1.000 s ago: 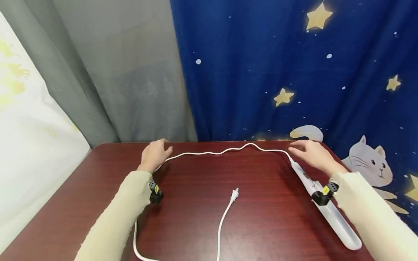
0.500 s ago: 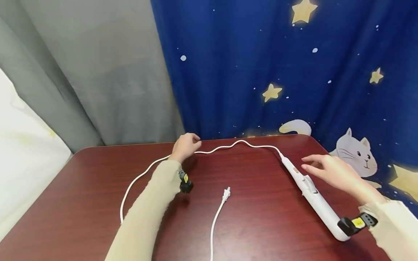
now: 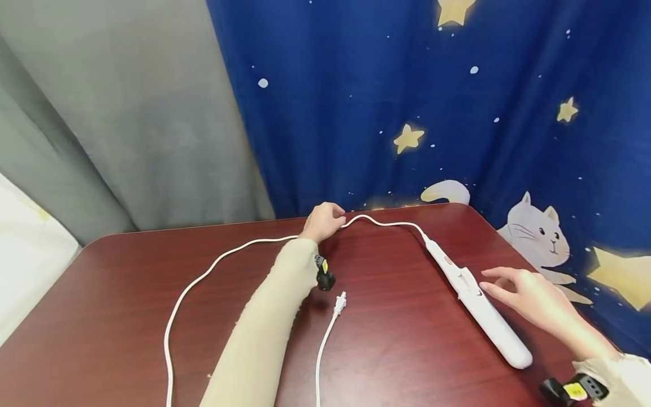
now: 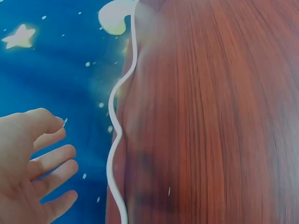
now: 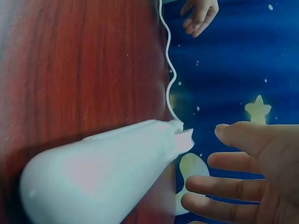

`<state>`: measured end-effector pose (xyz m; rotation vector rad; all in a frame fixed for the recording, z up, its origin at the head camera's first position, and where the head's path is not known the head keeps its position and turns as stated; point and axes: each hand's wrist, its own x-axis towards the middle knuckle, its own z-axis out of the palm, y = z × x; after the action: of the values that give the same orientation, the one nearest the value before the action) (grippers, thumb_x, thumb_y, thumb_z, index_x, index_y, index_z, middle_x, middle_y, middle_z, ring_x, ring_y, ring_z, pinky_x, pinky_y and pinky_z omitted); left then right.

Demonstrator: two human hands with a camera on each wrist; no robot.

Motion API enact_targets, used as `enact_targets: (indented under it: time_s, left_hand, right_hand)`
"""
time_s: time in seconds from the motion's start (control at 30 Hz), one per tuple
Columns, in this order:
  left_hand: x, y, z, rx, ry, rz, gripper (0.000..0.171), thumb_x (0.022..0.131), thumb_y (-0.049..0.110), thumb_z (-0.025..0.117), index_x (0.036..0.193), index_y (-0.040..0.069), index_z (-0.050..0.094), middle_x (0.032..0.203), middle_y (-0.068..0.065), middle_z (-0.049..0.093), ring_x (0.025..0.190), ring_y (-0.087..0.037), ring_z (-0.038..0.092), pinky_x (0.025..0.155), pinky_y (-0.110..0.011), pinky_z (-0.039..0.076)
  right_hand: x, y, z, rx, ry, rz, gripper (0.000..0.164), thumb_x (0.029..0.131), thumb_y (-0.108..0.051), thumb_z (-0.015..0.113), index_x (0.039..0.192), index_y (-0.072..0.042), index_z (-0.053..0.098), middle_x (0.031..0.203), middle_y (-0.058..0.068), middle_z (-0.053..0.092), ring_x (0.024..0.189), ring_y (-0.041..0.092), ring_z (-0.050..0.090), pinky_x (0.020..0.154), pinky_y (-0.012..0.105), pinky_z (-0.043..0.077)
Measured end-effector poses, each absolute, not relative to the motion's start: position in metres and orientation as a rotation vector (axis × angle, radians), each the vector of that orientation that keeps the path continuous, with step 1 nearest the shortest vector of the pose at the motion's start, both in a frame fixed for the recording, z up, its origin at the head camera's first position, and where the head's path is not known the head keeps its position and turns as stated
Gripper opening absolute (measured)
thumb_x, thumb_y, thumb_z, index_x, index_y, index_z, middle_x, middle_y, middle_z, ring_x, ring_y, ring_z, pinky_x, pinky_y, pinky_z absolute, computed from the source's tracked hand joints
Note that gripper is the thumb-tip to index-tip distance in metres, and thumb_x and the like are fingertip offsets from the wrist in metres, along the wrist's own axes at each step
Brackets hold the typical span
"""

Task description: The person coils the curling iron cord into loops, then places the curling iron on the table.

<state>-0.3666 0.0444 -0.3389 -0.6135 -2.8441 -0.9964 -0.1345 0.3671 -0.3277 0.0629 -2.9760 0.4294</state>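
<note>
A white hair styling iron (image 3: 475,302) lies at a slant on the right of the table, a raised lever midway along it. Its white cord (image 3: 254,241) runs along the far edge, then curves down the left side. My left hand (image 3: 324,221) hovers over the cord near the far edge; the left wrist view shows its fingers (image 4: 58,161) loosely spread with nothing in them. Just right of the iron, my right hand (image 3: 536,299) is held with relaxed fingers, apart from the iron in the right wrist view. A two-pin plug (image 3: 340,304) lies mid-table.
The dark red wooden table (image 3: 117,294) has rounded far corners. Behind it hang a grey curtain (image 3: 137,124) and a blue curtain (image 3: 325,102) with stars and a cat. White cloth (image 3: 30,226) hangs at the left.
My left hand has moved right along the cord. My right hand has drawn back toward me, from the cord end of the iron to beside its lever. The head view has turned slightly right.
</note>
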Motion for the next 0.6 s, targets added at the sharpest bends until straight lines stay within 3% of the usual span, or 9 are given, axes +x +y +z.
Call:
enact_targets:
  time_s: [0.33, 0.6]
  left_hand:
    - [-0.384, 0.090, -0.349, -0.623, -2.926, -0.932, 0.032, 0.080, 0.016, 0.065, 0.112, 0.013, 0.066, 0.107, -0.003, 0.065, 0.093, -0.018, 0.057, 0.078, -0.033, 0.045]
    - [-0.400, 0.110, -0.367, -0.662, -2.958, -0.788, 0.045, 0.080, 0.020, 0.068, 0.123, 0.018, 0.059, 0.120, -0.004, 0.057, 0.109, -0.022, 0.052, 0.084, -0.039, 0.044]
  right_hand:
    - [-0.130, 0.370, -0.343, -0.027, -3.017, 0.485, 0.047, 0.082, -0.050, 0.061, 0.110, -0.012, 0.065, 0.075, -0.011, 0.062, 0.075, 0.015, 0.060, 0.058, 0.036, 0.043]
    - [-0.130, 0.371, -0.350, -0.066, -3.044, 0.525, 0.049, 0.079, -0.049, 0.066, 0.111, -0.013, 0.064, 0.073, -0.009, 0.061, 0.069, 0.012, 0.057, 0.053, 0.033, 0.040]
